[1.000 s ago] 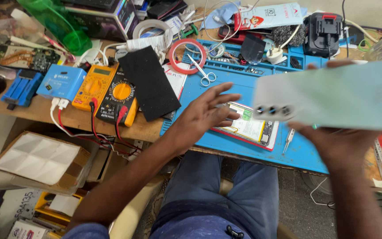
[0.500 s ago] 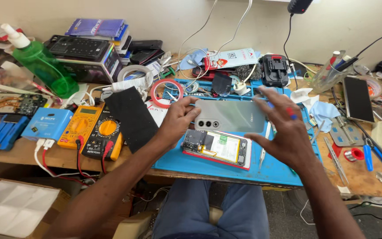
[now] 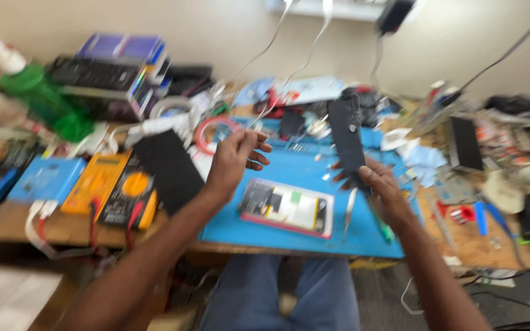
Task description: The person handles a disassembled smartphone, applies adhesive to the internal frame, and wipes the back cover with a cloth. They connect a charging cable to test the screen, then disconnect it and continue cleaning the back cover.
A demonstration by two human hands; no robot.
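Right hand (image 3: 380, 187) grips one dark panel (image 3: 346, 136) (left hand (image 3: 235, 158) empty).

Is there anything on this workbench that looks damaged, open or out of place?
Yes. The phone on the blue mat lies with its back off, insides showing. The right hand holds a dark panel upright above the mat. The picture is blurred, so finer damage cannot be judged.

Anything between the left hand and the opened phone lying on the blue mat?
Nothing visible. The left hand hovers apart from the opened phone on the blue mat, with only bare mat between. The right hand holds a dark flat panel off to the side.
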